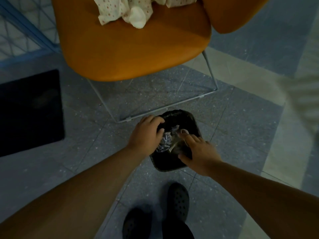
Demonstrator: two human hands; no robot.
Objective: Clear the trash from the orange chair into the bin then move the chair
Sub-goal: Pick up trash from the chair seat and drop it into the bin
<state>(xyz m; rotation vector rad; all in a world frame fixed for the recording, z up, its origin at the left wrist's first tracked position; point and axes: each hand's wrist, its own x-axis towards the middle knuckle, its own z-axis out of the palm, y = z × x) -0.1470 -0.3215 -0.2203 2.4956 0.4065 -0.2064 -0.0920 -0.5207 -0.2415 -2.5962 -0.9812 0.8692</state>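
Directly beneath both hands, the crumpled trash [166,141] sat inside the bin [174,167], the left hand [146,133] curled on its rim, the right hand [198,154] with straight fingers pressing down, the orange chair [138,49] just beyond.

No readable text, label, brand, number or sign shows anywhere in this view

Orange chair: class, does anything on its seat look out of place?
Yes. A crumpled spotted cloth lies bunched at the back of the chair seat, not folded or hung. The crinkled trash is already down in the bin, between both hands.
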